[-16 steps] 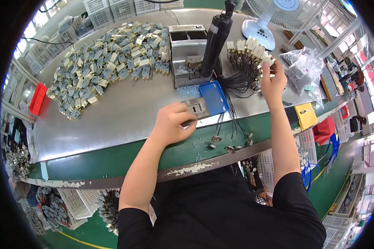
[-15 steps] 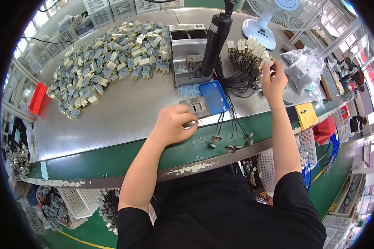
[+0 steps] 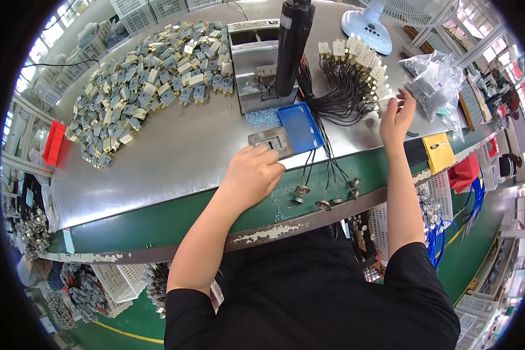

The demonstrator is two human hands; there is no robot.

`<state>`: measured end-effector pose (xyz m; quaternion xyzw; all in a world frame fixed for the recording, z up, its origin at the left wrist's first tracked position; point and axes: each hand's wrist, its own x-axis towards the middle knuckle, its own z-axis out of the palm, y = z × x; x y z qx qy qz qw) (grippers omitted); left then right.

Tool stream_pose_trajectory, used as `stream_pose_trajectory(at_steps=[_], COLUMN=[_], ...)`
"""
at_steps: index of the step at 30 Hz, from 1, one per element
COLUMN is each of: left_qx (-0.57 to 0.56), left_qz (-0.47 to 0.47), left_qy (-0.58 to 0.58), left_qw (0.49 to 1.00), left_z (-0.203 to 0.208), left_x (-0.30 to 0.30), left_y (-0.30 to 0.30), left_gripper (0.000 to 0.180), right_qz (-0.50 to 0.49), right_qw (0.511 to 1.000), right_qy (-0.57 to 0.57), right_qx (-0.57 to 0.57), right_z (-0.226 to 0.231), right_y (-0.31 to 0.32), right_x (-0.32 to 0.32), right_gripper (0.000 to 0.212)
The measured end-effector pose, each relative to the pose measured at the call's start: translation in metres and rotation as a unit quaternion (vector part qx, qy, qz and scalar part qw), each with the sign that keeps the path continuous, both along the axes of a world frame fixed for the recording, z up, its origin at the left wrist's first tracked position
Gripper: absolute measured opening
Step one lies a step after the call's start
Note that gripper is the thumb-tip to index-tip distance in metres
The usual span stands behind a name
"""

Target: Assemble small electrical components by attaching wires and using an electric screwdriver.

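Observation:
My left hand (image 3: 254, 175) is curled, knuckles up, at the near edge of a flat metal fixture block (image 3: 272, 142) with a slotted recess. Its fingertips are hidden, so whatever they pinch cannot be made out. My right hand (image 3: 398, 121) has thumb and fingers apart beside the nearest cream connector block (image 3: 384, 104) in a curved row of connector blocks (image 3: 364, 57). Black cables (image 3: 341, 96) run from that row toward the bench front, where several round metal ends (image 3: 323, 205) hang over the edge. A blue tray (image 3: 300, 129) adjoins the fixture, next to small screws (image 3: 263, 118).
A large heap of grey and cream connector parts (image 3: 151, 84) covers the left of the bench. Behind the fixture stands a metal machine (image 3: 255, 70) with a black cylindrical tool (image 3: 293, 49). A fan (image 3: 366, 32), a clear plastic bag (image 3: 434, 84) and a yellow pad (image 3: 437, 153) are at right.
My right hand has moved slightly right and nearer, its fingers off the cream connector block, which lies at the row's end. My left hand has turned knuckles up over the fixture's edge.

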<state>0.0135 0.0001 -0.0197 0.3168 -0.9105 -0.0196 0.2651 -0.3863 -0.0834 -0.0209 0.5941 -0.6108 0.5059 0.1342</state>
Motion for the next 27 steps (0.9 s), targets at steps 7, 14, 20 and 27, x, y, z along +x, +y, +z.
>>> stream_pose_trajectory(at_steps=[7,14,20,27], left_qx=[0.070,0.219,0.186,0.157], left_qz=[-0.066,-0.061,0.031,0.011], left_qy=[0.006,0.121,0.187,0.230], left_qw=[0.995,0.966,0.964,0.960], left_z=[0.017,0.032,0.015,0.006], left_x=[-0.001,-0.001,0.000,-0.002], left_y=[0.003,0.010,0.004,-0.005], left_gripper=[0.011,0.013,0.016,0.038], right_qz=[-0.037,0.060,0.265,0.227], right_qw=[0.997,0.985,0.867,0.855], right_qy=[-0.031,-0.152,-0.146,0.038], right_qx=[-0.058,0.056,0.396,0.465], right_z=[0.003,-0.003,0.019,0.030], right_y=[0.040,0.071,0.082,0.068], right_x=[-0.024,-0.012,0.058,0.095], right_gripper=[0.041,0.029,0.017,0.020])
